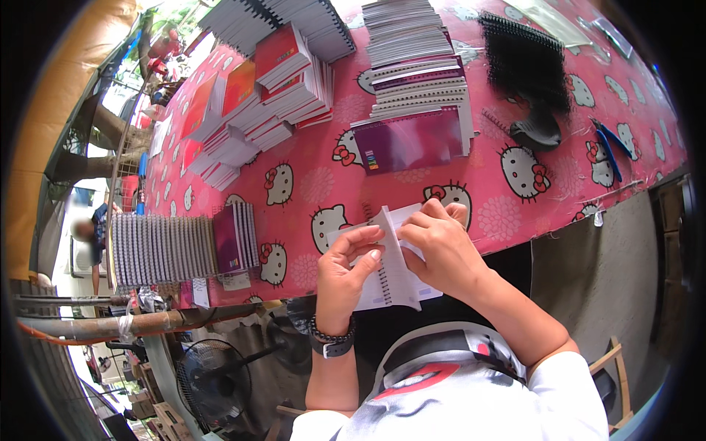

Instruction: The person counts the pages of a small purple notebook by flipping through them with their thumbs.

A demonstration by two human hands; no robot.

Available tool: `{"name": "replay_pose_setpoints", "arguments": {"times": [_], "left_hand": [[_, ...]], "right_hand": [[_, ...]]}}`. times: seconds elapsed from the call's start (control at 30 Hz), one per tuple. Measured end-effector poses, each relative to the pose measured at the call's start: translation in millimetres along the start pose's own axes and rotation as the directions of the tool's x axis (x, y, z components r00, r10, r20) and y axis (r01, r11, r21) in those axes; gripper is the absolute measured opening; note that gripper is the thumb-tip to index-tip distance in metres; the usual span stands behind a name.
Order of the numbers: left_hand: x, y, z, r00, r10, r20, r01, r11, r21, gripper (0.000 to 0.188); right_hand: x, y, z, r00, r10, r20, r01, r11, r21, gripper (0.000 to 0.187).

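Observation:
A spiral notebook (401, 283) with white lined pages stands open at the table's near edge, some of its leaves raised upright. Its black wire coil (384, 285) runs down the middle. On the coil side, my left hand (347, 266) is closed with bent fingers and thumb against the raised leaves; a watch and a dark bracelet circle that wrist. My right hand (440, 246) curls over the upper part of the notebook, fingers bent together and thumb against the page. Its fingertips are partly hidden.
Purple-covered notebooks (408, 143) lie in a long row ahead. Red and orange books (283, 55) are stacked far left, and bound notebooks (163, 250) stand at the left edge. Black coils (522, 59), a black object (537, 128) and blue-handled pliers (609, 151) lie right on the pink tablecloth (493, 184).

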State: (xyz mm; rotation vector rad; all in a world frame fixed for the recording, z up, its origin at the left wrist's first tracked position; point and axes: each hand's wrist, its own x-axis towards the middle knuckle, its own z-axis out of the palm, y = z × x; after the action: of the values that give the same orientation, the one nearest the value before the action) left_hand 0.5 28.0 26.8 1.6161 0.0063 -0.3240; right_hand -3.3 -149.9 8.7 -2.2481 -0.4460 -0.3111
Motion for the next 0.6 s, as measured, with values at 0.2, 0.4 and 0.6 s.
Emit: {"name": "replay_pose_setpoints", "arguments": {"times": [0.2, 0.4, 0.6], "left_hand": [[0.4, -17.9, -7.8, 1.0, -0.007, -0.016, 0.006, 1.0, -0.011, 0.036], [-7.4, -32.9, -45.4, 0.813, 0.428, -0.394, -0.177, 0.827, 0.533, 0.04], [-42.1, -33.6, -39.7, 0.896, 0.212, -0.389, 0.037, 0.839, 0.543, 0.046]], "right_hand": [[4.7, 1.9, 0.9, 0.937, 0.264, 0.228, -0.31, 0.93, 0.199, 0.017], [1.8, 10.7, 9.3, 0.871, 0.439, 0.22, -0.49, 0.801, 0.343, 0.013], [0.1, 14.8, 10.7, 0.837, 0.465, 0.289, -0.541, 0.628, 0.559, 0.012]]}}
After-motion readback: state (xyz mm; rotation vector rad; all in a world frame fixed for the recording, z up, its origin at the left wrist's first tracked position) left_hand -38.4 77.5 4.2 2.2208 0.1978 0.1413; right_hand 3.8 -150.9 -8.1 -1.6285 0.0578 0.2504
